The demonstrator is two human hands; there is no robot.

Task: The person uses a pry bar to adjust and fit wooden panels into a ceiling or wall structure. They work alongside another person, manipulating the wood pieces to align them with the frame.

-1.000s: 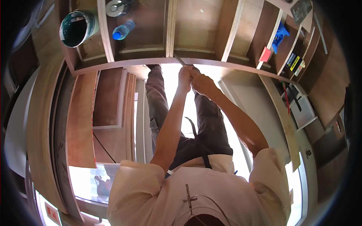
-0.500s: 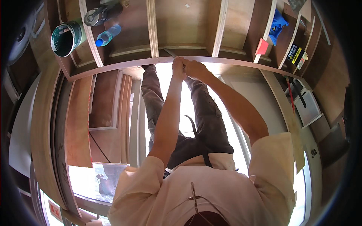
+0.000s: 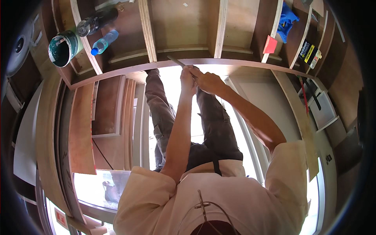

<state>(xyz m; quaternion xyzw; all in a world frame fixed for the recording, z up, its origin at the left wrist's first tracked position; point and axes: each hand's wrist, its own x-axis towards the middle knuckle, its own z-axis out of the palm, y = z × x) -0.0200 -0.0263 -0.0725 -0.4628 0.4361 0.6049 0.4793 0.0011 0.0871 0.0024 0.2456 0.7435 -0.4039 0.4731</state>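
Observation:
A thin, grey, flat bar [image 3: 177, 60] sticks out up and to the left from my hands, crossing the front edge of the wooden compartment frame. Its exact kind cannot be made out. My left hand [image 3: 188, 79] is closed around its lower part. Pressed close beside it, my right hand [image 3: 208, 82] is closed too, with its thumb and fingers at the bar's near end. The fingers partly hide what they grip. Both hands are just on the near side of the frame's front edge [image 3: 211, 62].
Upright dividers [image 3: 147, 31] split the wooden frame. Its compartments hold a green-stained bucket [image 3: 74, 45], a dark bottle [image 3: 98, 22], a clear bottle with a blue cap [image 3: 105, 42], a blue bag [image 3: 288, 25] and a black-and-yellow package [image 3: 309, 55]. Wooden panels [image 3: 82, 129] stand at left.
Both hands have drawn slightly back toward me, off the frame's edge, with the bar. More of the bar now shows. The view has shifted a little.

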